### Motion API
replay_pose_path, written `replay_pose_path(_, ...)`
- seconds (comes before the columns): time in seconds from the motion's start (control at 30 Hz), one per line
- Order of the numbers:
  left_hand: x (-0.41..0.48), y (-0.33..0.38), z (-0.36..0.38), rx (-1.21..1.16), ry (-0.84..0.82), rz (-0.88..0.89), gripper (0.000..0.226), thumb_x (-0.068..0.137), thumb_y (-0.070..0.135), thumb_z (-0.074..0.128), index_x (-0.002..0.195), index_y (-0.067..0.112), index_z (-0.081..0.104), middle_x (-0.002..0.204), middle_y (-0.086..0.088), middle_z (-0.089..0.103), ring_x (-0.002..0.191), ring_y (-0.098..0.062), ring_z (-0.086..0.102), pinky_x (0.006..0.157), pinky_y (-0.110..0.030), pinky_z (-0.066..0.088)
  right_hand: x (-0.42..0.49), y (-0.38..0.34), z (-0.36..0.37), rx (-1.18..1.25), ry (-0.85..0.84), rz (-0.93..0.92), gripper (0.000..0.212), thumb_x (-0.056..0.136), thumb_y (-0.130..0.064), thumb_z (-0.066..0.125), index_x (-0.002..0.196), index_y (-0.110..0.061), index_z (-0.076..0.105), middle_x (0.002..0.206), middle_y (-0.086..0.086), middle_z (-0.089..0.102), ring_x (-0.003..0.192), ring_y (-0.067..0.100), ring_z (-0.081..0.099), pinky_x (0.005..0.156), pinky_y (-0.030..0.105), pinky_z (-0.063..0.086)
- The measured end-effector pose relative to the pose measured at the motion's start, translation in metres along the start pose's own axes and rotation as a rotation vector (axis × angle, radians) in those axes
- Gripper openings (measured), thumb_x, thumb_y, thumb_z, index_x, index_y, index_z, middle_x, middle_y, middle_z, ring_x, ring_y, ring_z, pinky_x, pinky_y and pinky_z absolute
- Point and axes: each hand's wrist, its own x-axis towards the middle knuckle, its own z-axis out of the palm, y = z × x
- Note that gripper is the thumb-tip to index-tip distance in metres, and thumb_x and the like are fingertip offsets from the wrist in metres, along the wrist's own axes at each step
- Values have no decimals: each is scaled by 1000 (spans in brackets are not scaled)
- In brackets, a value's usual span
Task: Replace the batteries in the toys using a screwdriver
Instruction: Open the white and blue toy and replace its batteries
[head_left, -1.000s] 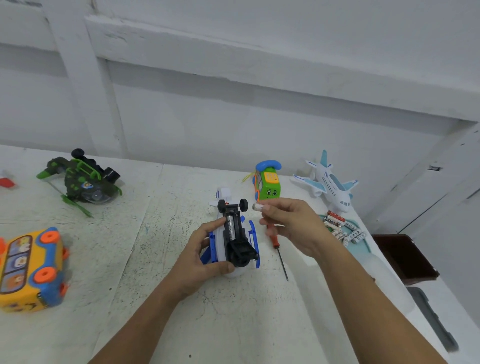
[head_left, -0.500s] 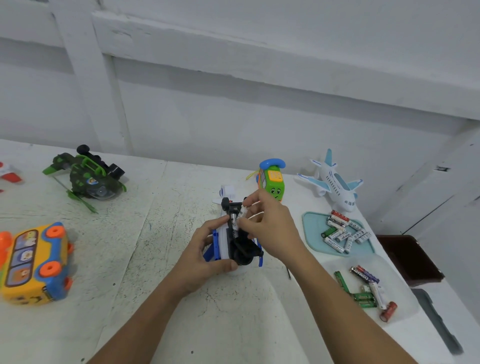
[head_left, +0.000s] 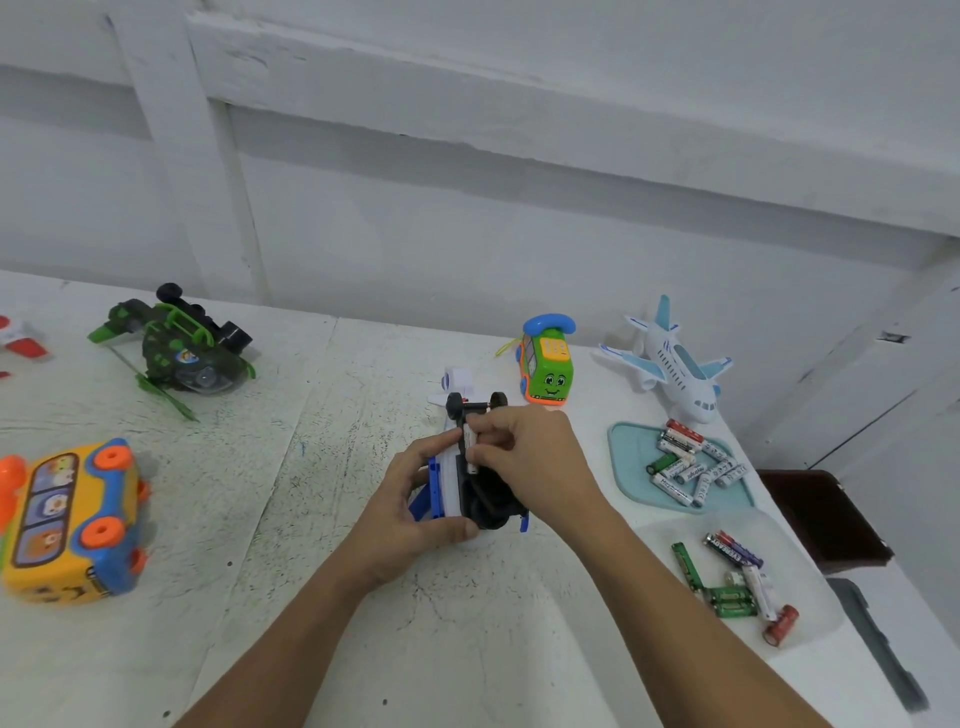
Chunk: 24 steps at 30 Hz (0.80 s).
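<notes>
Table (head_left: 311, 597): six toys. One white-and-blue toy (head_left: 448, 486) lies wheels up at mid-table. The left hand (head_left: 410, 512) grips its side, and the right hand (head_left: 535, 457) pinches one battery (head_left: 470, 444) at its black underside.

Five others are untouched:
- helicopter (head_left: 176, 353) and bus (head_left: 67, 519) toward the left edge
- phone car (head_left: 548, 366) and aeroplane (head_left: 675, 366) at the far edge
- red-and-white toy (head_left: 21, 340), cut off at the left

Right edge: teal tray (head_left: 631, 452) with roughly ten batteries (head_left: 675, 467); clear tray (head_left: 810, 571) with about seven more.

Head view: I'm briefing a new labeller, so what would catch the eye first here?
At centre, the left hand grips an upturned blue-white toy while fingers of the right hand pinch a battery at its open underside. A bright yellow bus sits at the left edge, and a heap of batteries lies on a teal tray at right.
</notes>
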Motion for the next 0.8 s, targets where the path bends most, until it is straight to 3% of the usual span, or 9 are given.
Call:
replay_pose_path(0.23, -1, -1, 1, 10, -3, -3, 91, 53, 41, 89, 132, 53, 47, 141, 6, 44, 126, -21, 49, 104, -52, 47, 1, 4, -3, -172, -95, -45, 30, 100, -23, 51, 125, -29, 66, 106, 2, 68, 95, 19, 61, 88, 34, 53)
replay_pose_path(0.4, -2, -1, 1, 0, -5, 13, 90, 55, 40, 88, 135, 50, 46, 141, 7, 43, 127, -21, 48, 105, -52, 46, -3, 5, -5, -72, -93, -59, 26, 98, -20, 56, 118, -25, 71, 104, -1, 69, 96, 16, 62, 89, 32, 52)
replay_pose_path(0.53, -1, -1, 0, -6, -4, 18, 89, 55, 39, 88, 133, 50, 47, 140, 7, 44, 127, -20, 48, 105, -52, 46, -6, 13, -8, 199, -68, -19, 23, 91, -17, 66, 113, -22, 74, 103, -5, 72, 87, 1, 63, 75, 10, 50)
replay_pose_path(0.6, -1, -2, 0, -8, -4, 24, 90, 56, 39, 88, 135, 48, 47, 140, 5, 45, 128, -22, 48, 106, -54, 45, -8, 17, -10, 372, -94, 2, 22, 88, -12, 70, 108, -20, 74, 97, -2, 74, 80, -2, 66, 69, 12, 51)
replay_pose_path(0.7, -1, -2, 0, 1, -4, 27, 90, 54, 40, 87, 134, 48, 47, 141, 4, 44, 130, -22, 46, 108, -56, 41, -8, 27, -19, 594, -105, 58, 22, 87, -1, 69, 103, -15, 73, 92, 8, 75, 75, 11, 69, 65, 21, 55)
replay_pose_path(0.8, -1, -2, 1, 11, -3, 9, 89, 52, 43, 87, 131, 53, 47, 143, 8, 41, 131, -20, 44, 110, -55, 39, -5, 56, -37, 507, -7, 146, 18, 87, -3, 69, 101, -13, 72, 87, 4, 74, 69, 16, 68, 64, 29, 58)
